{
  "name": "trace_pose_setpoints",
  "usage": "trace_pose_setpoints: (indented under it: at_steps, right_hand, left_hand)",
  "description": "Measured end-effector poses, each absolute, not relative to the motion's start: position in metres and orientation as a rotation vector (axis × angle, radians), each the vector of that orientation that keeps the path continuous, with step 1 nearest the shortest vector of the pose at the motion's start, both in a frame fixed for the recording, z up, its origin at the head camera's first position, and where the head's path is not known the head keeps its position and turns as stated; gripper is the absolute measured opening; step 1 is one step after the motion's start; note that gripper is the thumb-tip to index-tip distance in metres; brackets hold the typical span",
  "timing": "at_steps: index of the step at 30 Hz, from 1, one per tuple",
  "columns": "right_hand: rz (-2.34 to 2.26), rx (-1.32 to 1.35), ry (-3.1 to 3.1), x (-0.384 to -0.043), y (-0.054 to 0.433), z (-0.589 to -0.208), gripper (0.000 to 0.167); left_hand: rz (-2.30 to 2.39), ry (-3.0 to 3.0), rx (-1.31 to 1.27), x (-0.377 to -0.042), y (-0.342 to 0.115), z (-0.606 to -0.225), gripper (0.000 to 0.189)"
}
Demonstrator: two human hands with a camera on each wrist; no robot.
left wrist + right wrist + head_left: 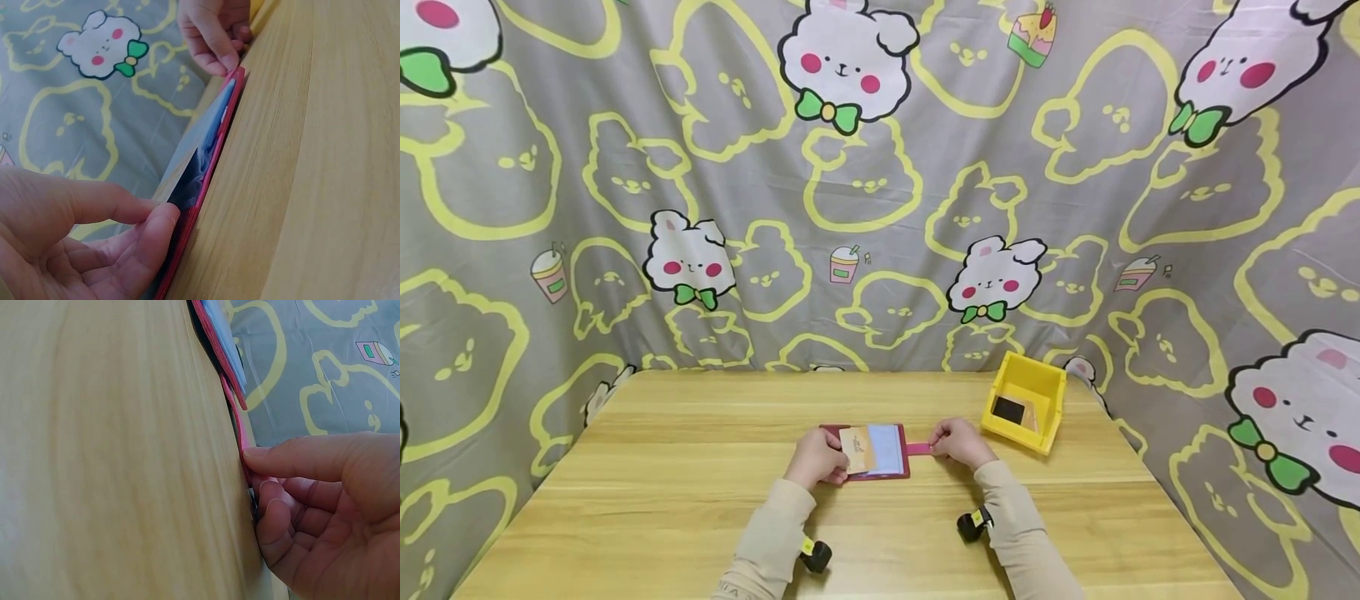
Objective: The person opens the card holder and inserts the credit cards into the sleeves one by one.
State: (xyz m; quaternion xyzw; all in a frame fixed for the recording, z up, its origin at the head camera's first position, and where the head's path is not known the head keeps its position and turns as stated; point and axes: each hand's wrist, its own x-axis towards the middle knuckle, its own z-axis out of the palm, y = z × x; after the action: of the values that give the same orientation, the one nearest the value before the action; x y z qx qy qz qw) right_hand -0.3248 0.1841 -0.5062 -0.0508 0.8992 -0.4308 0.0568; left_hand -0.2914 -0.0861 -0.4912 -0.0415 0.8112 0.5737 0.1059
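Note:
A dark red card holder [904, 476] lies spread on the wooden table, with pale blue inner sleeves [886, 448]. Over its left half, an orange and cream card [856, 451] is pinched between the thumb and finger of my left hand [817, 458]. In the left wrist view that card [175, 176] stands tilted, its near edge lifted off the sleeves. From the holder's right side runs a pink strap [919, 448]. My right hand [961, 442] pinches the strap's far end, as the right wrist view shows; the strap [235, 419] lies close to the tabletop there.
A yellow bin [1048, 437] stands at the back right, beyond my right hand. Inside it are a black flat piece [1008, 409] and a tan card [1030, 415]. Behind the table [700, 500] hangs a grey patterned curtain [880, 317].

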Motion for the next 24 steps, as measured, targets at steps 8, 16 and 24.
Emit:
trace_pose_setpoints:
  at_steps: [8,16,24]
  right_hand:
    - [-1.299,-0.162,2.733,-0.325,0.184,-0.507,0.006]
    - [-1.310,-0.153,2.732,-0.326,0.184,-0.508,0.005]
    - [-1.320,-0.134,2.725,-0.326,0.184,-0.509,0.006]
  left_hand:
    - [1.698,2.416,-0.083,-0.290,-0.080,-0.492,0.020]
    - [1.583,2.597,-0.008,-0.287,-0.069,-0.493,0.011]
    - [1.444,2.751,0.114,-0.287,-0.064,-0.497,0.018]
